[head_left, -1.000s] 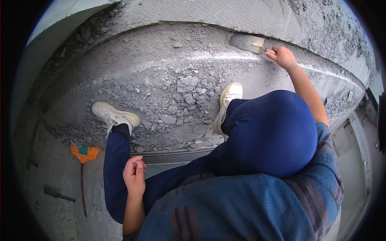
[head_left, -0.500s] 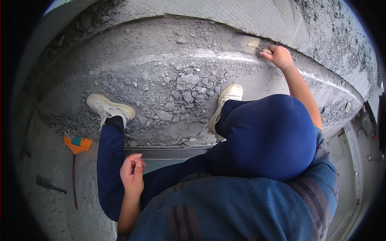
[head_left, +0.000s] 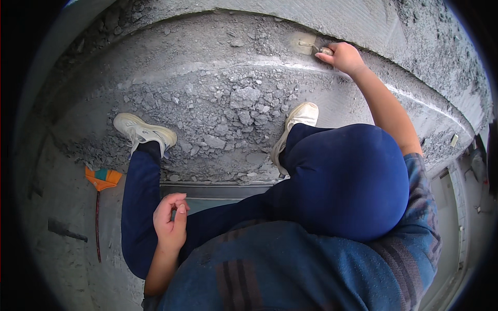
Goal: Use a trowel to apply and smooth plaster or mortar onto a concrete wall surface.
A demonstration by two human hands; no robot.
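Observation:
My right hand (head_left: 342, 57) is closed round the handle of a trowel (head_left: 303, 43). The trowel's flat metal blade lies against the dusty grey ledge (head_left: 207, 39), below the rough wall, and points left. Close to my left thigh, my left hand (head_left: 170, 220) hangs with its fingers curled in and the thumb alongside; nothing shows in it. Broken grey rubble (head_left: 223, 124) is heaped between my two pale shoes. A whitish line (head_left: 259, 63) runs along the ledge, just nearer to me than the trowel.
An orange-headed broom (head_left: 102, 178) with a thin dark handle lies at the left. Under my legs runs a metal-edged frame (head_left: 218, 191). The rough grey wall (head_left: 332, 20) curves across the far side. A small pale block (head_left: 454, 140) sits at the far right.
My right hand and the trowel have moved left along the ledge and slightly farther away. The left hand stays near my thigh, and the whole view has shifted a little.

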